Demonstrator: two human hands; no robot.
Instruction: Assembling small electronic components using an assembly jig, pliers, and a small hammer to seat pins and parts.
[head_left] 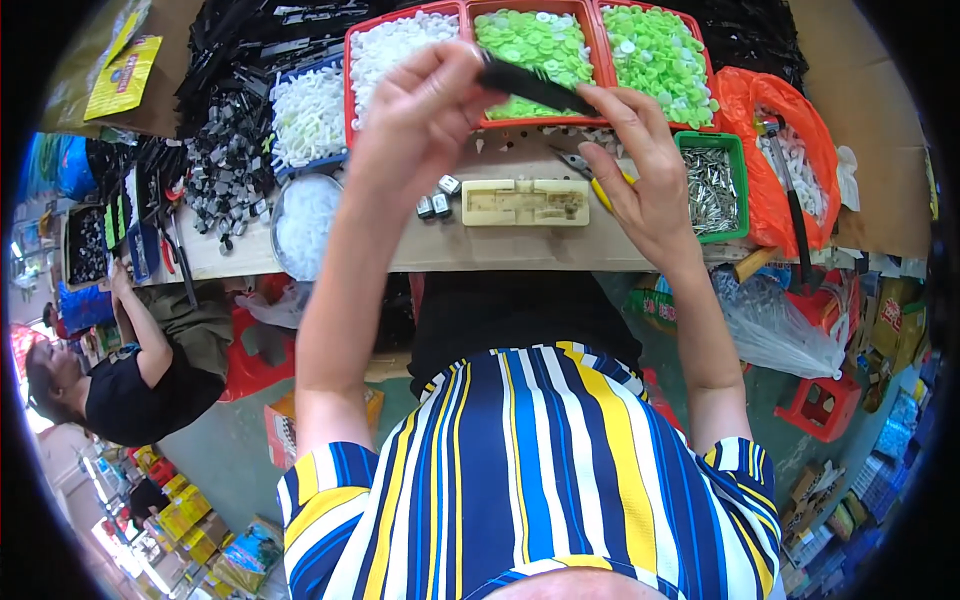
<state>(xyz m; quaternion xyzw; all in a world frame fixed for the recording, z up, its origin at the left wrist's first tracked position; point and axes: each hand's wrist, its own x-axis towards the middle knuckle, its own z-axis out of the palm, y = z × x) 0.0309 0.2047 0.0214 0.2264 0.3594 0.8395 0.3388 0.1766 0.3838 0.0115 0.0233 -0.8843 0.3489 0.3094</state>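
Note:
A long, narrow black plastic part (pixel 538 84) is raised above the work table, slanting down to the right. My left hand (pixel 425 105) is closed on its left end, slightly blurred. At its other end the fingertips of my right hand (pixel 645 165) touch it, while the thumb stands apart from the fingers. Below, on the table edge, lies a cream-coloured block fixture (pixel 525 203) with a shaped recess. Small black-and-silver pieces (pixel 437 200) sit left of this block. Pliers with yellow handles (pixel 612 188) lie partly behind my right hand.
Red trays hold white pieces (pixel 395 50) and green round pieces (pixel 650 60). Metal pins fill a green tray (pixel 712 185), beside an orange bag (pixel 820 130) and a hammer (pixel 790 190). At left are a bowl (pixel 305 228) and black parts (pixel 225 165). A co-worker (pixel 130 385) sits left.

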